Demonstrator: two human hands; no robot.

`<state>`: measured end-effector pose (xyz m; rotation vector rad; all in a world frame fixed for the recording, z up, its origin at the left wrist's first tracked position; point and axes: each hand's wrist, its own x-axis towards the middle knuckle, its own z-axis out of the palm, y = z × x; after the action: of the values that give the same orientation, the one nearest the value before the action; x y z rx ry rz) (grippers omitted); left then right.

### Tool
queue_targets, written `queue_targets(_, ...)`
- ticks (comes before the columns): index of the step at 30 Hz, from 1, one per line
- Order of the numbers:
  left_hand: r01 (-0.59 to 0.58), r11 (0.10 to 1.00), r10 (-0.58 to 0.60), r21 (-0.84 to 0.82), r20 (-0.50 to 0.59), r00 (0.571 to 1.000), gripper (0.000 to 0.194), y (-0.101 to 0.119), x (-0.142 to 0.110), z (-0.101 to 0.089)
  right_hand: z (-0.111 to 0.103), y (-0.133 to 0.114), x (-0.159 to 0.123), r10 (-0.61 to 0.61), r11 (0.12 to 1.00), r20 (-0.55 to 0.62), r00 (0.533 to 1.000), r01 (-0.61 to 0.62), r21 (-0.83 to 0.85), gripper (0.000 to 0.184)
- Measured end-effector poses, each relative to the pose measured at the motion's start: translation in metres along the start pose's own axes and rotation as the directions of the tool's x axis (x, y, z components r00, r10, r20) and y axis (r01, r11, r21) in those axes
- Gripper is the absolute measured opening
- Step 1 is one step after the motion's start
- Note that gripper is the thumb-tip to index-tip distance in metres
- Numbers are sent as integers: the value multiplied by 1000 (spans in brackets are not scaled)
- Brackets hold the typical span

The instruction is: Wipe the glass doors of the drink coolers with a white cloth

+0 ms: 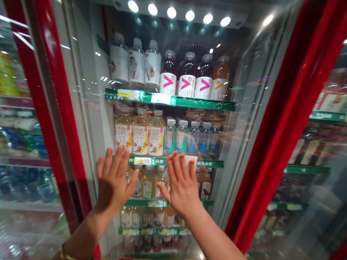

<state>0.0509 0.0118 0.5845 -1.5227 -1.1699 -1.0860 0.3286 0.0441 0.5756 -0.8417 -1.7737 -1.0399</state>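
Distributing pressure evenly through the right hand (183,189), flat with fingers slightly parted over a pale sheet (195,159) apparently against the glass door (244,94), should give steady contact, while the left hand (114,184), empty with fingers spread, is best braced lightly alongside.

Left hand (115,180) raised, back toward the viewer, fingers upright and slightly fanned, thumb angled inward. Right hand (183,184) likewise, flat, fingers extended and leaning left (orange-red nails on this one), thumb pointing toward its opposite. Hands apart, near level. Left forearm (85,231) slants in from lower left, right forearm (213,233) from lower right; both bare.
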Motion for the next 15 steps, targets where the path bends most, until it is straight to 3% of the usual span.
queue_targets(2, -25, 1000, 24, 14, 14, 1000, 90, -8, -1, -3, -1, -5, -21, -133, 991, 30, 991, 133, 6, 86)
queue_targets(3, -41, 999, 41, 24, 15, 999, 89, -12, -2, -4, -2, 3, -30, -83, 996, 28, 996, 84, -12, 85)
queue_targets(5, -67, 997, 67, 31, 6, 998, 86, -17, -4, -5, -4, 31, -33, 202, 978, -22, 979, -203, -48, 88)
queue_targets(7, -78, 997, 78, 8, -11, 997, 84, -18, -5, -4, -5, 52, -9, 466, 882, -97, 879, -471, -33, 90)
queue_targets(8, -75, 997, 75, -8, -23, 997, 83, -18, -6, -3, -4, 52, 10, 521, 850, -123, 845, -527, -18, 90)
queue_targets(9, -69, 997, 68, -24, -38, 997, 82, -18, -6, -2, -2, 43, 29, 521, 850, -134, 843, -526, -6, 89)
queue_targets(11, -72, 996, 69, -45, -71, 995, 84, -18, -7, 0, 5, 4, 57, 360, 932, -103, 927, -361, 13, 88)
queue_targets(13, -84, 995, 77, -58, -101, 992, 86, -18, -8, 1, 11, -40, 63, 15, 997, -37, 999, -13, 70, 83)
queue_targets(15, -87, 994, 79, -68, -115, 990, 85, -19, -8, 2, 15, -62, 51, -305, 946, 20, 952, 301, 122, 75)
